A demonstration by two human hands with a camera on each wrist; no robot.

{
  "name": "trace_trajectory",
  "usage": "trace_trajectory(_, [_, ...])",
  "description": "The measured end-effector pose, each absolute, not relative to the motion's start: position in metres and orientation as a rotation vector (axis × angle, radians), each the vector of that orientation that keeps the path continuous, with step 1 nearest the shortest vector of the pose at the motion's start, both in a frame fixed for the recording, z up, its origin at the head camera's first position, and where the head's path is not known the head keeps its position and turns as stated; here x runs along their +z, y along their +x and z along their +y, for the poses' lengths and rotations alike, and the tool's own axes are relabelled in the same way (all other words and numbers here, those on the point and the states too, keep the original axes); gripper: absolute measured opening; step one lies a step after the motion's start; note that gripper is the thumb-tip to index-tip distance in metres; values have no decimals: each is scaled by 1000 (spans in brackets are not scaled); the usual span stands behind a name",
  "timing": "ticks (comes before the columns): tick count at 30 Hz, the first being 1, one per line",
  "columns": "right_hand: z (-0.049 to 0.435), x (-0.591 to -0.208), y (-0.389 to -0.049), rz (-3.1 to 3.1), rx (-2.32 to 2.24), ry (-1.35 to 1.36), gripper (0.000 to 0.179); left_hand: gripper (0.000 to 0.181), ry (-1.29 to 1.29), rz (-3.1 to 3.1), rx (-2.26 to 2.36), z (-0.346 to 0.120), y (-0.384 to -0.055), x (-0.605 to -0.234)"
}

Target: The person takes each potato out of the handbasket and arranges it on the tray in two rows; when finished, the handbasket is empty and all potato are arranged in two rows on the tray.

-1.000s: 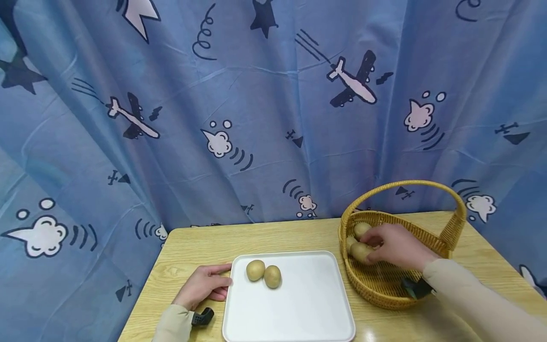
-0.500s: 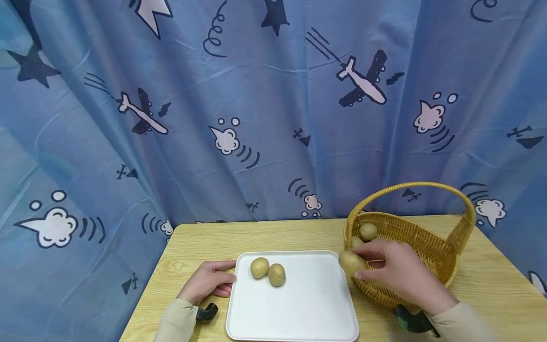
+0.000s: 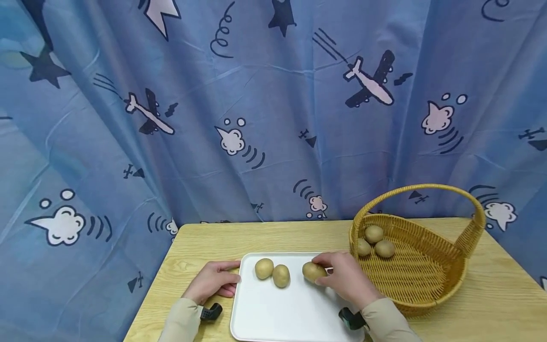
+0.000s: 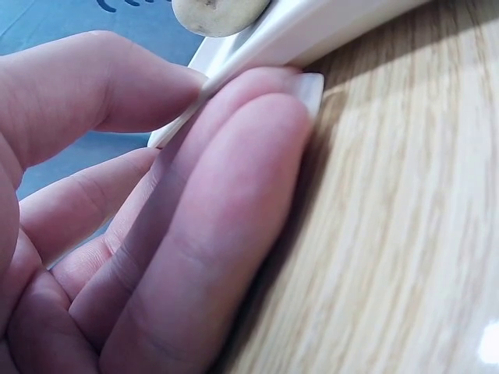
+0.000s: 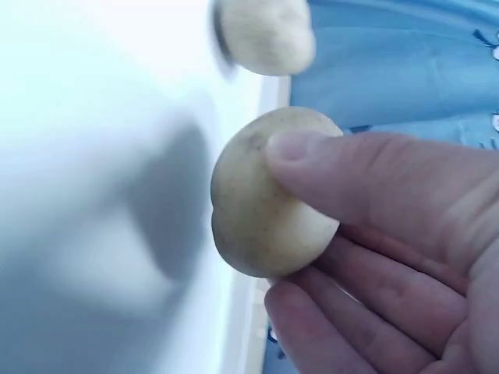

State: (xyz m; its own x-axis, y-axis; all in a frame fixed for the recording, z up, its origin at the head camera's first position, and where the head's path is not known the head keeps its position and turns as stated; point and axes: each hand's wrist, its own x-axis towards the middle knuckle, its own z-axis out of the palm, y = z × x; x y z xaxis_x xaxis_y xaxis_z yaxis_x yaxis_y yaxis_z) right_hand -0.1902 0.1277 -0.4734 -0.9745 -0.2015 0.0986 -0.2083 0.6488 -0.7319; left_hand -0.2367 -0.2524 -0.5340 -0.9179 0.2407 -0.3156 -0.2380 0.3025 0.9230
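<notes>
My right hand (image 3: 342, 276) grips a small yellowish potato (image 3: 314, 271) just above the white tray (image 3: 295, 313), to the right of two potatoes (image 3: 264, 268) (image 3: 281, 276) that lie on it. In the right wrist view thumb and fingers (image 5: 366, 175) wrap the potato (image 5: 265, 206) over the tray (image 5: 86, 195). My left hand (image 3: 213, 281) rests on the table and holds the tray's left edge. The left wrist view shows its fingers (image 4: 210, 234) against the tray rim (image 4: 312, 35). Three more potatoes (image 3: 373, 233) lie in the wicker basket (image 3: 431, 280).
The wooden table (image 3: 205, 242) backs onto a blue curtain (image 3: 273, 109) printed with planes and clouds. The basket's tall handle (image 3: 423, 190) arches over its right half. Bare tray surface lies in front of the potatoes.
My right hand has lifted a potato out of the basket and carried it left, over the rim, to the tray beside the two potatoes. The left hand has stayed on the tray edge.
</notes>
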Motion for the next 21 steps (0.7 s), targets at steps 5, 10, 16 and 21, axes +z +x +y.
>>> trace_trajectory(5, [121,-483,-195,-2819,1200,367,42,65,22,2184,1644,-252,-238,-537])
trace_trajectory(10, [118,-485,-196,-2820,1162,333,42,64,25,2185,1641,-252,-239,-537])
trace_trajectory(16, [112,-488,-196,-2849,1121,301,40,64,12,2176,1650,-253,-237,-534])
trace_trajectory(21, [110,-487,-196,-2869,1079,296,40,64,8,2174,1657,-254,-237,-536])
